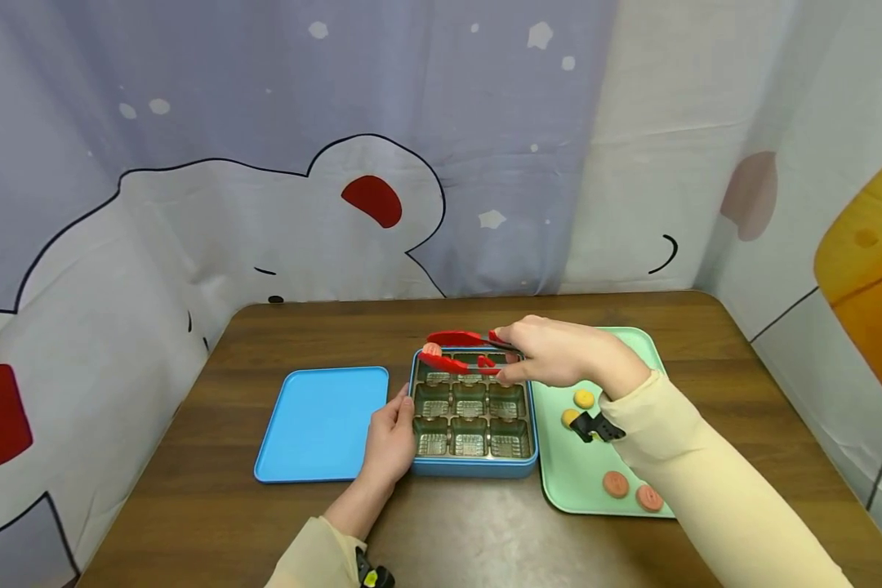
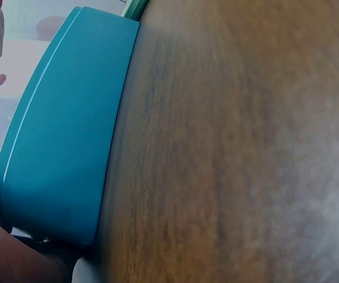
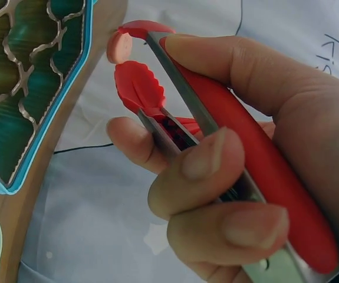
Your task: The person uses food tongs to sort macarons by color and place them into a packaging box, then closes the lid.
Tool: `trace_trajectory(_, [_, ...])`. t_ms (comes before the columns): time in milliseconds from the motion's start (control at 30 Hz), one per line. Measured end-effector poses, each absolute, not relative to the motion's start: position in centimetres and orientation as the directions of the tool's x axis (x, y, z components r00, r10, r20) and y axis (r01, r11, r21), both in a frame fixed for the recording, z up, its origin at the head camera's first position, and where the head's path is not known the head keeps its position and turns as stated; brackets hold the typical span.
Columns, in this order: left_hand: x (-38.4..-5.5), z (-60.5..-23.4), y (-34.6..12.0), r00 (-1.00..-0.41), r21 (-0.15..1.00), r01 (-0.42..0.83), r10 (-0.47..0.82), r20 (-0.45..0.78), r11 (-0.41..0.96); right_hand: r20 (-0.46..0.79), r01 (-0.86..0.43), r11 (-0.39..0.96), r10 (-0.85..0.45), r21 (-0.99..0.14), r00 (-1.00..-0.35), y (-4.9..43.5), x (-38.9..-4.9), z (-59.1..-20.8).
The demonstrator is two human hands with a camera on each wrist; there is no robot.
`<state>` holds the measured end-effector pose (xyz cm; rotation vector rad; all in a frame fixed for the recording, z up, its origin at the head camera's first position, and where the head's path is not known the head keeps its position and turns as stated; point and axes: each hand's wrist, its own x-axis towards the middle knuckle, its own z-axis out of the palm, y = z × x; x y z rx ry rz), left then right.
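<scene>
My right hand [image 1: 562, 353] grips red-tipped tongs [image 1: 448, 363] with metal arms. Between the tong tips sits a round pink disc [image 3: 120, 48], like a small cookie, over the far left corner of a blue box [image 1: 474, 469]. That box holds a gold-brown insert [image 1: 452, 402] divided into rows of square compartments; those in the middle and near rows hold nothing. My left hand [image 1: 392, 438] holds the box by its left side, thumb at the rim. In the left wrist view, part of that hand [image 2: 10, 253] shows at the box's corner.
A flat blue lid [image 1: 322, 425] lies left of the box. To the right, a pale green tray [image 1: 569, 478] carries yellow discs [image 1: 584, 398] and pink discs [image 1: 616, 484], partly covered by my right sleeve. Beyond the wooden table [image 1: 338, 327] hangs a printed curtain [image 1: 514, 122].
</scene>
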<state>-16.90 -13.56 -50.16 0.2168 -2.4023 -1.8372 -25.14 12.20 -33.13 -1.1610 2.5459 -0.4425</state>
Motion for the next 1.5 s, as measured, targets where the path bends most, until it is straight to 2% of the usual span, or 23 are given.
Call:
trace_trajectory(200, [-17.0,-50.2,-13.3,-0.987,0.968,-0.029,-0.163,0.013,0.249,-0.133,-0.646,0.661,-0.731,-0.382,-0.669,13.1,-25.0,-33.1])
trace_trajectory(500, [-17.7,-50.3,-13.6,-0.989,0.968,-0.022,-0.150,0.017,0.252,-0.084,-0.647,0.669,-0.716,-0.365,-0.693,15.8,-23.6,-31.8])
trace_trajectory(767, [-18.3,-50.6,-14.3,-0.988,0.966,-0.039,-0.155,0.001,0.257,-0.059,-0.624,0.710,-0.674,-0.326,-0.736,20.3,-20.4,-31.1])
trace_trajectory(1100, [-18.0,-50.3,-15.7,-0.986,0.961,-0.071,-0.167,-0.027,0.267,-0.085,-0.566,0.778,-0.606,-0.272,-0.791,25.4,-16.1,-31.9])
trace_trajectory(1500, [-18.1,-50.1,-16.1,-0.986,0.964,-0.088,-0.161,-0.048,0.252,-0.101,-0.532,0.802,-0.574,-0.271,-0.813,29.0,-12.5,-34.1])
